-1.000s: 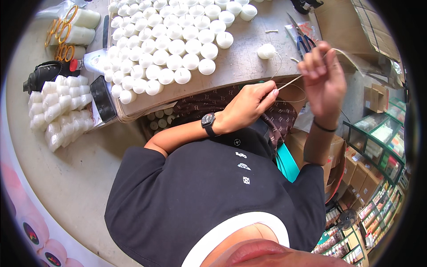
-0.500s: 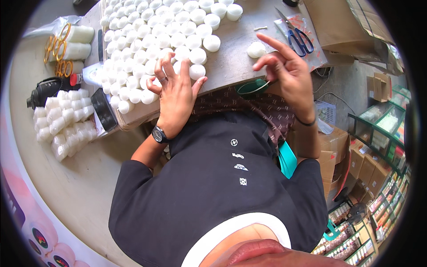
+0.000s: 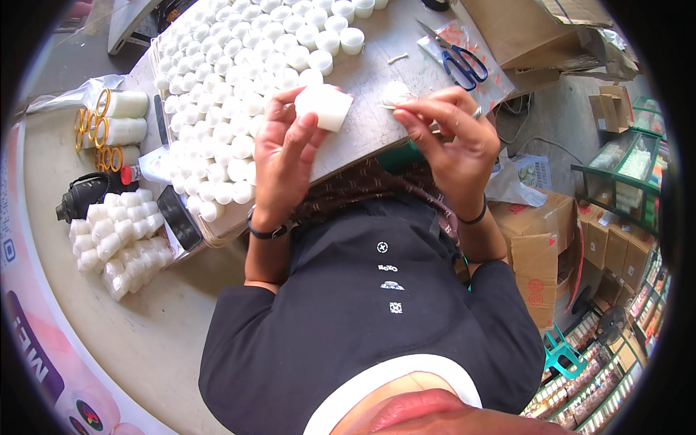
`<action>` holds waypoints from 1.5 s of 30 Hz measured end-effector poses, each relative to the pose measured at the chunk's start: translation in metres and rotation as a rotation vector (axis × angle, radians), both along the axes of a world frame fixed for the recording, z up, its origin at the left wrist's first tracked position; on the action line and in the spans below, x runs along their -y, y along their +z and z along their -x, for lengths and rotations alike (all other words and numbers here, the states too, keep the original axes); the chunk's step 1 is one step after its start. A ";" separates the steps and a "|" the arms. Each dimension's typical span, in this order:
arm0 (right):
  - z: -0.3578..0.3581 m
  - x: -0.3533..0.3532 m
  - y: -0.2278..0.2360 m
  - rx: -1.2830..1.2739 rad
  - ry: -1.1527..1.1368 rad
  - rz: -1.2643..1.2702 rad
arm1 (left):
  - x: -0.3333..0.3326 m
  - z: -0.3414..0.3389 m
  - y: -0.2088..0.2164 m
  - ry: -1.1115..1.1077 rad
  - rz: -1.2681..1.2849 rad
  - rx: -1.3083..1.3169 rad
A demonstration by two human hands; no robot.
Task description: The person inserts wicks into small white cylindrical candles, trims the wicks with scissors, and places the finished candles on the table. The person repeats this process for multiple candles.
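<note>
And there it was: a short, smooth white, waxy-looking cylinder, gripped in the left hand and seemingly raised above the tabletop. It was clamped between thumb and fingers, the thumb laid along its lower left side, the fingers partly hidden behind it, its right end left exposed. Across the gap, a tiny, thin off-white stub was pinched in the right hand, thumb and index fingertips brought together on it; whether it was string or something stiffer could not be told.

Progress, judged from the layout: both pieces were taken up, but stub and cylinder were held well apart, with nothing yet joined. Over to the left, a crowd of similar white rounded cups was packed in rows on the grey table; which of them were finished could not be made out. Just behind the right fingertips, another small white rounded piece was partly covered. Farther out, a short white cord was seen lying loose, near blue-handled metal scissors.
</note>
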State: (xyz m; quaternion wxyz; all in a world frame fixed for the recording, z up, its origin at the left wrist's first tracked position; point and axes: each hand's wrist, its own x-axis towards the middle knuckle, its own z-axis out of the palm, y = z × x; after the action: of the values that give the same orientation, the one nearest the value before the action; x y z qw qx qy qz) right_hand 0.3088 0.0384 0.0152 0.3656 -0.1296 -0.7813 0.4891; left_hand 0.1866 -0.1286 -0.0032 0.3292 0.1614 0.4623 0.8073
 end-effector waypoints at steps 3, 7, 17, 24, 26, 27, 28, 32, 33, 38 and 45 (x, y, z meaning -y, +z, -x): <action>0.002 0.009 0.007 -0.076 -0.075 -0.203 | -0.021 -0.007 0.004 -0.048 -0.160 0.232; 0.002 0.012 0.011 -0.114 -0.134 -0.344 | -0.029 -0.013 0.006 -0.099 -0.187 0.372; 0.006 0.014 0.006 -0.103 -0.148 -0.469 | -0.027 -0.014 0.002 -0.124 -0.181 0.398; 0.007 0.011 0.005 -0.077 -0.145 -0.529 | -0.028 -0.015 -0.005 -0.126 -0.163 0.300; 0.007 0.011 0.004 -0.055 -0.068 -0.427 | -0.029 -0.018 -0.007 -0.098 -0.181 0.288; 0.007 0.011 0.002 -0.015 -0.034 -0.360 | -0.029 -0.020 -0.007 -0.082 -0.191 0.301; 0.006 0.012 0.001 -0.072 -0.033 -0.252 | -0.030 -0.020 -0.007 -0.072 -0.196 0.293; 0.002 0.019 -0.005 -0.275 0.078 0.207 | -0.032 -0.022 -0.006 -0.050 -0.219 0.307; 0.002 0.022 -0.007 -0.363 0.105 0.308 | -0.032 -0.022 -0.006 -0.051 -0.234 0.310; 0.004 0.026 -0.015 -0.307 0.095 0.314 | -0.035 -0.029 -0.010 -0.077 -0.193 0.254; -0.004 0.027 -0.025 -0.250 0.041 0.561 | -0.036 -0.029 -0.017 -0.024 -0.131 0.123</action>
State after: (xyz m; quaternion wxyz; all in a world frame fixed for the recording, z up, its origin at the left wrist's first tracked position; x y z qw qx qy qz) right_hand 0.3125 0.0111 -0.0097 0.3990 -0.1484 -0.5673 0.7049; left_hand 0.2153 -0.0926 -0.0200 0.3554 0.1384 0.3854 0.8403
